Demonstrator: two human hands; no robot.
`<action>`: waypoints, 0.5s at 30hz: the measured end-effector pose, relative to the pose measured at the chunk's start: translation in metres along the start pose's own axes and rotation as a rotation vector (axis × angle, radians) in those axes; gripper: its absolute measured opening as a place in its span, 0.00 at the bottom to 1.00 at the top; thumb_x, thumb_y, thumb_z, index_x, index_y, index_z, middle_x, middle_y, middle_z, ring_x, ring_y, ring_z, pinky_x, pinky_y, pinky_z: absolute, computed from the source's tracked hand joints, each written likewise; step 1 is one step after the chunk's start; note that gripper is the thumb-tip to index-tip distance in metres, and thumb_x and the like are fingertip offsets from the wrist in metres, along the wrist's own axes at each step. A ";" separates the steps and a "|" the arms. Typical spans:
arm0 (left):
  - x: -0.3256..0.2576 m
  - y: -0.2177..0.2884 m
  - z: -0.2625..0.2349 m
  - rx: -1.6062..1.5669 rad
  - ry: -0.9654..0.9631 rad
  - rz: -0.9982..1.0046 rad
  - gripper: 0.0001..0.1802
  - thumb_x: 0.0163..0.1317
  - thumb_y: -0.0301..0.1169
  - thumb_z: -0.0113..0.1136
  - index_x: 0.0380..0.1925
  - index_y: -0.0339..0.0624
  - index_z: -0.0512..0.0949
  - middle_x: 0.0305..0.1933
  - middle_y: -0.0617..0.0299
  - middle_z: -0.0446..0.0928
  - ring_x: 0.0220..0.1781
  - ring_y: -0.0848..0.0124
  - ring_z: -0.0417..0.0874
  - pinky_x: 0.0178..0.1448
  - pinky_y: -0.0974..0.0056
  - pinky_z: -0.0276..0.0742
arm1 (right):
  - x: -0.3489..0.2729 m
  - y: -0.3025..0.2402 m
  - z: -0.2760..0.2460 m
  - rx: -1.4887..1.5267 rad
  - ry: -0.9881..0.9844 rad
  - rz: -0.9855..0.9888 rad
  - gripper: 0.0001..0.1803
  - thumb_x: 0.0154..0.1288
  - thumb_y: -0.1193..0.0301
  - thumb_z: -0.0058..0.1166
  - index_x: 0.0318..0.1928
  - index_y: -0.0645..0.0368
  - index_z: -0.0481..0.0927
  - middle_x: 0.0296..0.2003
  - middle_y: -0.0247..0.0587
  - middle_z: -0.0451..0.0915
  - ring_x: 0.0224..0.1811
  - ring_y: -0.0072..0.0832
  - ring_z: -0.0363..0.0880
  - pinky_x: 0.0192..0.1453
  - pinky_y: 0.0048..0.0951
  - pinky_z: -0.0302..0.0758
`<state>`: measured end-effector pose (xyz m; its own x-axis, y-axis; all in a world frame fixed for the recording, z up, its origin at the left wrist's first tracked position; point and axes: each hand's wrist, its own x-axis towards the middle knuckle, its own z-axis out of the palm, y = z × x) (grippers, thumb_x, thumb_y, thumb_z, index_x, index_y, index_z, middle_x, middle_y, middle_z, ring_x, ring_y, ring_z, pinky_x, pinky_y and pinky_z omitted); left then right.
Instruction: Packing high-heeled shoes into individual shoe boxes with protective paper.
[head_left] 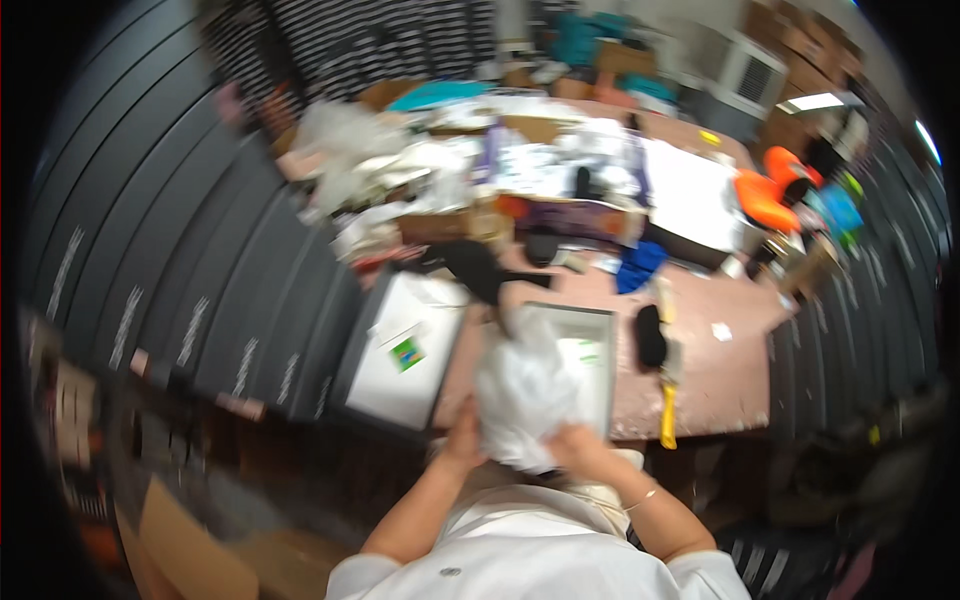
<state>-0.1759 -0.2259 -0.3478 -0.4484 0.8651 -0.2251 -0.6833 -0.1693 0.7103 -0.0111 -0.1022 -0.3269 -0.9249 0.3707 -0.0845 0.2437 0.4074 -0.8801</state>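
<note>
A crumpled, whitish plastic bag point(525, 385) is in front of me at the table's near edge, smeared by motion. At its left side, my left hand point(463, 437) holds its edge. My right hand point(580, 450) is closed on the lower right part of the bag; its fingertips are blurred. What the bag contains, if anything, is hidden. Behind and to the right of it lies an open grey-rimmed box point(604, 385) with a pale inside and a green mark. Left of the bag is a second shallow dark-edged box or lid point(400, 375) with a green label on its white surface.
Dark boxes point(200, 270) stand in rows at the left, and more dark boxes point(860, 320) at the right. On the pinkish table point(725, 385) lie a black brush-like thing point(650, 337), a yellow-handled tool point(668, 415), a blue cloth point(640, 265) and orange rolls point(765, 200). Cardboard point(190, 540) lies below left.
</note>
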 end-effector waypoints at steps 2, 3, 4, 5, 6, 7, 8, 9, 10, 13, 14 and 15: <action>0.002 -0.007 -0.043 0.153 0.048 -0.084 0.40 0.67 0.62 0.39 0.68 0.43 0.57 0.68 0.56 0.63 0.68 0.59 0.67 0.70 0.50 0.64 | -0.005 0.003 0.002 -0.142 -0.248 -0.080 0.20 0.65 0.58 0.56 0.29 0.65 0.79 0.25 0.54 0.78 0.30 0.46 0.80 0.37 0.41 0.73; -0.004 -0.010 -0.059 0.267 0.100 -0.093 0.38 0.68 0.59 0.39 0.68 0.43 0.58 0.68 0.55 0.63 0.68 0.57 0.66 0.70 0.48 0.63 | -0.007 0.005 -0.022 -0.182 -0.423 -0.029 0.21 0.63 0.55 0.57 0.31 0.64 0.79 0.27 0.55 0.79 0.33 0.50 0.80 0.39 0.45 0.74; 0.008 -0.027 -0.129 0.409 0.125 0.012 0.38 0.67 0.57 0.42 0.67 0.42 0.58 0.68 0.55 0.64 0.68 0.56 0.67 0.69 0.48 0.63 | -0.010 0.000 -0.048 -0.220 -0.278 0.017 0.22 0.61 0.52 0.58 0.36 0.63 0.80 0.32 0.52 0.80 0.35 0.49 0.80 0.41 0.43 0.75; 0.010 -0.003 -0.094 0.460 -0.216 0.063 0.38 0.65 0.56 0.46 0.67 0.40 0.59 0.67 0.54 0.65 0.67 0.56 0.67 0.68 0.49 0.64 | -0.019 0.013 -0.067 -0.163 0.131 -0.074 0.25 0.59 0.53 0.60 0.45 0.63 0.78 0.40 0.52 0.79 0.42 0.49 0.78 0.45 0.42 0.75; 0.006 0.009 -0.062 0.558 -0.223 0.057 0.39 0.64 0.51 0.52 0.65 0.33 0.59 0.65 0.50 0.66 0.66 0.57 0.68 0.68 0.51 0.63 | -0.029 0.007 -0.094 -0.079 0.353 -0.189 0.37 0.53 0.53 0.66 0.58 0.64 0.70 0.49 0.55 0.76 0.52 0.48 0.75 0.55 0.40 0.72; 0.022 0.014 -0.058 0.538 -0.429 -0.036 0.36 0.62 0.46 0.55 0.64 0.35 0.62 0.63 0.50 0.69 0.66 0.57 0.68 0.68 0.52 0.63 | -0.051 -0.025 -0.120 0.126 0.394 -0.122 0.51 0.47 0.54 0.71 0.66 0.64 0.60 0.58 0.57 0.71 0.61 0.46 0.69 0.64 0.38 0.66; 0.013 0.019 -0.076 0.736 -0.334 -0.120 0.32 0.61 0.41 0.57 0.62 0.35 0.66 0.57 0.48 0.72 0.53 0.56 0.72 0.56 0.52 0.68 | -0.042 -0.018 -0.113 0.061 0.401 -0.381 0.57 0.44 0.53 0.73 0.69 0.62 0.54 0.62 0.57 0.67 0.64 0.46 0.67 0.66 0.37 0.64; 0.010 0.027 -0.077 0.948 -0.229 -0.161 0.28 0.61 0.36 0.60 0.59 0.36 0.69 0.52 0.46 0.75 0.40 0.54 0.76 0.44 0.52 0.73 | -0.032 -0.014 -0.105 0.139 0.170 -0.315 0.57 0.43 0.51 0.73 0.69 0.60 0.56 0.59 0.55 0.71 0.60 0.45 0.72 0.63 0.36 0.68; 0.004 0.035 -0.053 0.971 -0.246 -0.262 0.27 0.60 0.32 0.59 0.59 0.35 0.69 0.49 0.49 0.75 0.38 0.58 0.74 0.42 0.56 0.72 | -0.044 -0.028 -0.109 -0.030 0.073 -0.254 0.55 0.41 0.51 0.75 0.67 0.59 0.61 0.55 0.54 0.75 0.56 0.42 0.76 0.59 0.35 0.70; 0.038 0.049 -0.018 1.076 -0.431 -0.253 0.26 0.64 0.40 0.57 0.53 0.29 0.73 0.44 0.53 0.77 0.41 0.65 0.74 0.46 0.62 0.72 | -0.074 -0.012 -0.110 0.106 0.148 -0.222 0.39 0.41 0.53 0.75 0.52 0.59 0.77 0.42 0.47 0.82 0.45 0.35 0.80 0.50 0.31 0.74; 0.049 0.052 -0.009 1.105 -0.493 -0.193 0.28 0.66 0.46 0.56 0.51 0.27 0.75 0.43 0.53 0.78 0.44 0.66 0.75 0.49 0.63 0.72 | -0.093 -0.011 -0.113 0.106 0.248 -0.170 0.36 0.41 0.54 0.74 0.50 0.59 0.78 0.40 0.45 0.82 0.43 0.34 0.80 0.48 0.30 0.74; 0.055 0.058 0.002 1.232 -0.378 -0.185 0.27 0.68 0.44 0.52 0.47 0.24 0.75 0.40 0.53 0.77 0.40 0.66 0.74 0.46 0.62 0.73 | -0.108 -0.004 -0.113 0.118 0.330 -0.127 0.34 0.42 0.55 0.74 0.48 0.59 0.78 0.38 0.44 0.82 0.41 0.32 0.80 0.46 0.29 0.74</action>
<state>-0.2393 -0.1872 -0.3180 -0.0777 0.9416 -0.3277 0.3481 0.3336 0.8761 0.1201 -0.0498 -0.2614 -0.7971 0.5802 0.1673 0.0796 0.3757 -0.9233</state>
